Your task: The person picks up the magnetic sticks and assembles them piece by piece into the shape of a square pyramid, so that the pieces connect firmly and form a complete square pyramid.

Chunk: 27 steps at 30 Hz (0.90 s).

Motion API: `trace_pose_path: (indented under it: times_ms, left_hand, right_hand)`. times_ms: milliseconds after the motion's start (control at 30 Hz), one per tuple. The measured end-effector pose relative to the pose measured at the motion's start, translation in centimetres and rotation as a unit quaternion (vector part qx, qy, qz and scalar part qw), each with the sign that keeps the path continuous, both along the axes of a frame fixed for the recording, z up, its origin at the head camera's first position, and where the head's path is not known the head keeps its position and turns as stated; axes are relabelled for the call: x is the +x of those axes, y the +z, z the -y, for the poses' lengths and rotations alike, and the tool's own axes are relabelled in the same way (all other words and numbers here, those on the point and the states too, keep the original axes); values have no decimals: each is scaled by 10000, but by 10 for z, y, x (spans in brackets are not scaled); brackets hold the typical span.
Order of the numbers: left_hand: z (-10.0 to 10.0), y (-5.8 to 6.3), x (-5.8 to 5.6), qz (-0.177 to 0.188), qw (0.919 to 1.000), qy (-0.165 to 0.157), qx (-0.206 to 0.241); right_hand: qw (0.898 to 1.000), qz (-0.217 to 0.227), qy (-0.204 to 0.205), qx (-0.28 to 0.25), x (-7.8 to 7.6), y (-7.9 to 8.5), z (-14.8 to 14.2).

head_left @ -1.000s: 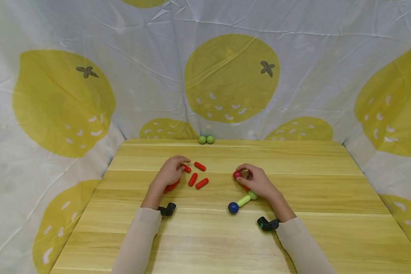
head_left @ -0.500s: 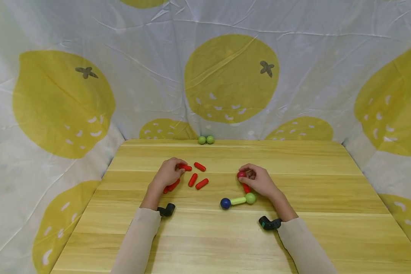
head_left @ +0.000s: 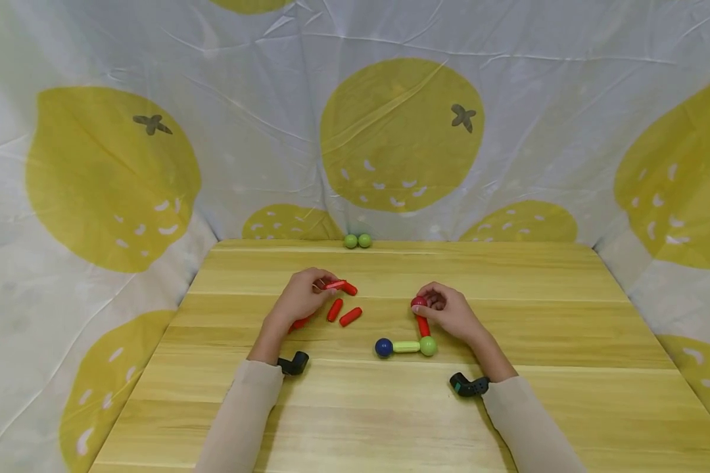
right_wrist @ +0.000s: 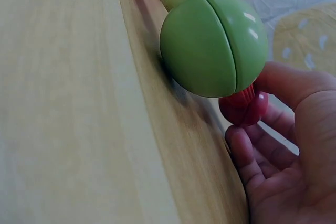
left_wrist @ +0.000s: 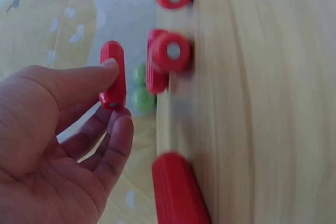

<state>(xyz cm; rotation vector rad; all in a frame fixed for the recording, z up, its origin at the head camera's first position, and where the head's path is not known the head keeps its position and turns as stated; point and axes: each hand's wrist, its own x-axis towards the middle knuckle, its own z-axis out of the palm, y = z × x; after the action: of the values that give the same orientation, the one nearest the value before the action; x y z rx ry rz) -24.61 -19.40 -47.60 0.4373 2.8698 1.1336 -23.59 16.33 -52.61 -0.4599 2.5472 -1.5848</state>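
Note:
My left hand point(head_left: 300, 297) pinches a red rod point(left_wrist: 113, 74) between thumb and fingers, lifted off the table. My right hand point(head_left: 448, 311) grips a dark red ball point(head_left: 418, 303) at the far end of a joined chain. From that ball a red rod point(head_left: 423, 326) runs to a green ball point(head_left: 428, 346). A light yellow-green rod point(head_left: 406, 346) links the green ball to a blue ball point(head_left: 384, 347) at the left end. In the right wrist view the green ball point(right_wrist: 212, 45) partly hides the red rod behind it.
Several loose red rods lie around the left hand, among them one rod point(head_left: 334, 309) and another rod point(head_left: 350, 316). Two green balls point(head_left: 357, 241) sit side by side at the back edge of the wooden table point(head_left: 355, 414). A lemon-print cloth point(head_left: 260, 131) hangs behind.
The left hand has picked up a red rod and moved it slightly right. The chain's yellow-green rod and blue ball have swung left, and the right hand has shifted slightly right with the dark red ball.

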Motion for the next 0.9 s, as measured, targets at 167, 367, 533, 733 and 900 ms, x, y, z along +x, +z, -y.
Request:
trace_pose_path:
  times_ms: [167,367,533,733,900]
  left_hand:
    - [-26,2,6,175,9991,-330,189]
    - [-57,-2,11,266,9961,-833,144]
    - [-76,-5,15,348,9932,-1102,-108]
    - [-92,-5,16,370,9923,-1163,-196]
    - [-99,-6,15,359,9924,-1130,-316]
  right_hand:
    - [10000,-11,64,69,0,0,-2]
    - [9996,-83,219,162,0,-1,-3]
    - [9993,-53,303,206,-1,-2,-2]
    - [9995,-174,230,110,-1,-2,-1]
    - [9995,-211,214,96,-1,-3,-1]
